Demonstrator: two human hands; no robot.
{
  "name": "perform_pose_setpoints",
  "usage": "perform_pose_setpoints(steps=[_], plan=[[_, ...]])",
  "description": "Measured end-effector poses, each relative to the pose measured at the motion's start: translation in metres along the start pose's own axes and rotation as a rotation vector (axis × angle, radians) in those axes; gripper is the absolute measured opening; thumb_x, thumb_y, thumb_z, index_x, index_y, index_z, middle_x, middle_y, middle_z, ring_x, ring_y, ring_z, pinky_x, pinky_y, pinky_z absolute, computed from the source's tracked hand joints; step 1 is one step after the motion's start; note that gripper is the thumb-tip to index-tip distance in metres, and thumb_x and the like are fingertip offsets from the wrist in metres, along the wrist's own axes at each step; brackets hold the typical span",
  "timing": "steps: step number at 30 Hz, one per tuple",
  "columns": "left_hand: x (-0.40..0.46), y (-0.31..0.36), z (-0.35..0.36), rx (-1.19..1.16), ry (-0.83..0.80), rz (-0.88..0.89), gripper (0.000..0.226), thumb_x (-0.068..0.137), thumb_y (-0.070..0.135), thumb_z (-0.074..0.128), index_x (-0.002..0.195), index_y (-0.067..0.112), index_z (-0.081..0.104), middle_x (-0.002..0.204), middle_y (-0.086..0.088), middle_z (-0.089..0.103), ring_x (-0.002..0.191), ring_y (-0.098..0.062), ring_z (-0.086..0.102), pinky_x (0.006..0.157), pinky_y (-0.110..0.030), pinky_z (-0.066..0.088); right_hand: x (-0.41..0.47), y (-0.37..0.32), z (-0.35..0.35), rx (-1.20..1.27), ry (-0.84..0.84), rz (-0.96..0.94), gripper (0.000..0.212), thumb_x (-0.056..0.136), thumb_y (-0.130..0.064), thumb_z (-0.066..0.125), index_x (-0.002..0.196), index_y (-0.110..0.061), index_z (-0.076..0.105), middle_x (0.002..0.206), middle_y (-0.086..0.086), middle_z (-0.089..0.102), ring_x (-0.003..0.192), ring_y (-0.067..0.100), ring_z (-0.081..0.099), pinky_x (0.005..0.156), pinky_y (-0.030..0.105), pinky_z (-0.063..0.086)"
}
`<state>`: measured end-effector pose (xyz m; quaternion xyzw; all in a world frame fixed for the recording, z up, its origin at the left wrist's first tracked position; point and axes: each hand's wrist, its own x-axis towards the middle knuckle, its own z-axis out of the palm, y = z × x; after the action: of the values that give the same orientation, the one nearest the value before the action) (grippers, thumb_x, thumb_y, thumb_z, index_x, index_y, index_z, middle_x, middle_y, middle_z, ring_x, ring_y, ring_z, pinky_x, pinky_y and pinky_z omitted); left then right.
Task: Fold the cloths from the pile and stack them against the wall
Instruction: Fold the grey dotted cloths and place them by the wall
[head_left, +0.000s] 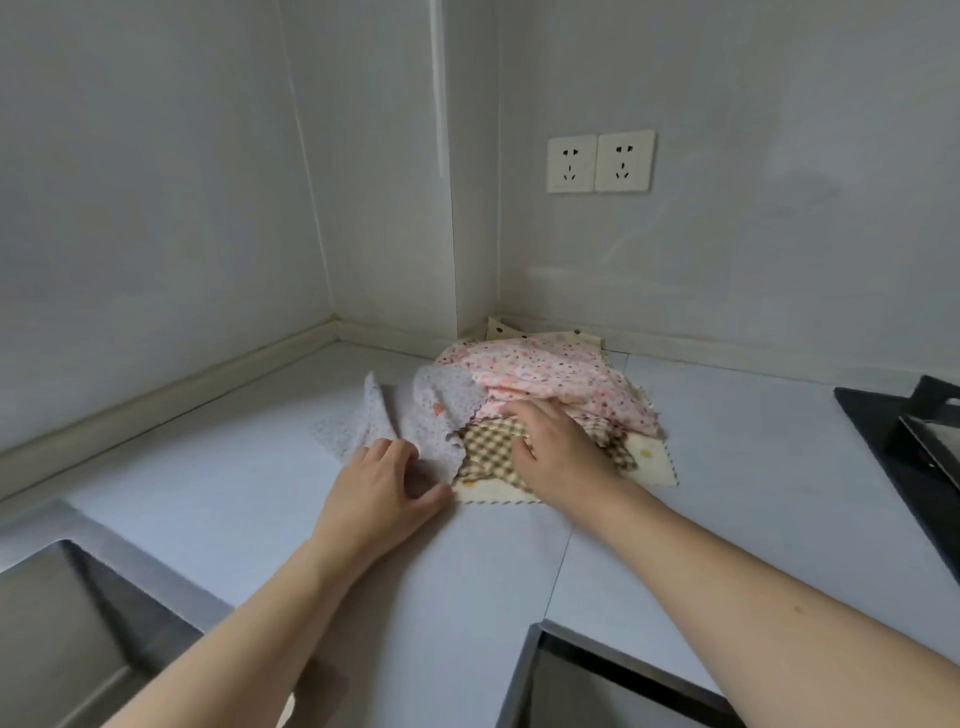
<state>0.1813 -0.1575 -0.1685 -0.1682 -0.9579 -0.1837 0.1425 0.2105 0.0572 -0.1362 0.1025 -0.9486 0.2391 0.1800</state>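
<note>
Broadly, a pale grey table (260, 467) is seen running into a wall corner, with a sink (78, 623) set at the near left and a black hob (904, 447) at the right edge. A crumpled pile of cloths (545, 384) is heaped in the corner, touching the wall. A lilac dotted cloth (415, 415) at the pile's left is pinched by the left hand (382, 486). The right hand (558, 441) is laid, fingers relaxed, on a brown checked cloth (488, 452). Twin sockets (600, 162) are mounted above.

Rumpled pile of cloths (540, 400) in the counter corner, pink dotted cloth (545, 374) topmost, unfolded.
</note>
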Motion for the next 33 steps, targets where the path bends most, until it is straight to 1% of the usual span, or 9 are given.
perform_pose_setpoints(steps=[3,5,9,14,18,21,24,28,33], plan=[[-0.008,-0.003,-0.001,0.0,-0.034,0.035,0.056,0.071,0.073,0.048,0.106,0.029,0.054,0.104,0.008,0.054,0.103,-0.017,0.047,0.086,-0.028,0.041,0.01,-0.014,0.009,0.0,-0.017,0.023,0.041,0.098,-0.011,0.042,0.139,-0.015,0.048,0.144,0.001,0.045,0.133,0.017,0.04,0.111,0.027,0.03],[-0.012,-0.003,0.001,-0.015,0.027,0.053,0.043,0.078,0.064,0.054,0.103,0.029,0.054,0.104,0.008,0.054,0.103,-0.018,0.048,0.084,-0.029,0.043,0.023,-0.022,0.019,-0.02,-0.049,0.015,0.042,0.097,-0.009,0.043,0.138,-0.017,0.051,0.143,-0.001,0.047,0.133,0.017,0.041,0.112,0.03,0.031],[-0.01,-0.004,0.005,-0.023,0.12,0.076,0.021,0.089,0.036,0.046,0.102,0.023,0.056,0.108,0.004,0.055,0.102,-0.024,0.053,0.077,-0.034,0.046,0.051,-0.029,0.035,-0.113,-0.163,0.007,0.053,0.089,0.001,0.044,0.136,-0.022,0.052,0.138,-0.002,0.05,0.131,0.018,0.039,0.111,0.034,0.031],[-0.007,-0.009,0.009,-0.024,0.152,0.062,0.017,0.093,0.021,0.039,0.1,0.022,0.055,0.106,0.002,0.054,0.101,-0.024,0.051,0.075,-0.036,0.046,0.076,-0.024,0.047,-0.237,-0.223,0.052,0.038,0.088,-0.011,0.051,0.123,-0.02,0.061,0.125,0.001,0.055,0.121,0.022,0.043,0.098,0.037,0.039],[-0.002,-0.015,0.013,-0.08,0.165,0.059,0.016,0.092,0.015,0.04,0.091,0.021,0.054,0.095,0.002,0.056,0.094,-0.023,0.051,0.074,-0.036,0.045,0.087,-0.027,0.049,-0.244,-0.141,0.055,0.022,0.093,-0.017,0.052,0.107,-0.022,0.07,0.116,0.0,0.058,0.113,0.021,0.049,0.097,0.036,0.04],[0.002,-0.021,0.009,-0.253,0.196,-0.002,0.016,0.089,0.01,0.043,0.077,0.017,0.05,0.077,0.0,0.057,0.079,-0.025,0.052,0.069,-0.042,0.044,0.093,-0.032,0.045,-0.208,-0.081,0.068,0.021,0.095,-0.016,0.045,0.092,-0.021,0.064,0.105,0.0,0.061,0.104,0.024,0.053,0.088,0.035,0.042],[-0.001,-0.022,-0.005,-0.532,0.315,-0.171,0.017,0.094,0.01,0.045,0.08,0.013,0.053,0.074,0.0,0.06,0.074,-0.022,0.053,0.067,-0.039,0.042,0.1,-0.042,0.031,-0.071,0.022,0.09,0.018,0.097,-0.016,0.039,0.097,-0.019,0.057,0.102,0.004,0.064,0.098,0.028,0.056,0.084,0.039,0.046],[0.003,-0.018,-0.043,-0.757,0.485,-0.337,0.022,0.102,0.018,0.037,0.087,0.014,0.053,0.077,0.004,0.057,0.074,-0.016,0.052,0.059,-0.025,0.038,0.109,-0.066,-0.005,0.037,0.144,0.052,0.019,0.098,-0.017,0.037,0.102,-0.017,0.056,0.105,0.008,0.064,0.097,0.028,0.056,0.084,0.041,0.047],[0.026,0.03,-0.124,-0.98,0.541,-0.263,0.022,0.095,0.011,0.032,0.075,0.006,0.04,0.069,0.002,0.037,0.063,-0.016,0.032,0.056,-0.033,0.029,0.101,-0.089,-0.062,0.188,0.344,0.013,0.015,0.099,-0.015,0.041,0.099,-0.018,0.056,0.093,0.002,0.061,0.085,0.023,0.055,0.07,0.033,0.042]])
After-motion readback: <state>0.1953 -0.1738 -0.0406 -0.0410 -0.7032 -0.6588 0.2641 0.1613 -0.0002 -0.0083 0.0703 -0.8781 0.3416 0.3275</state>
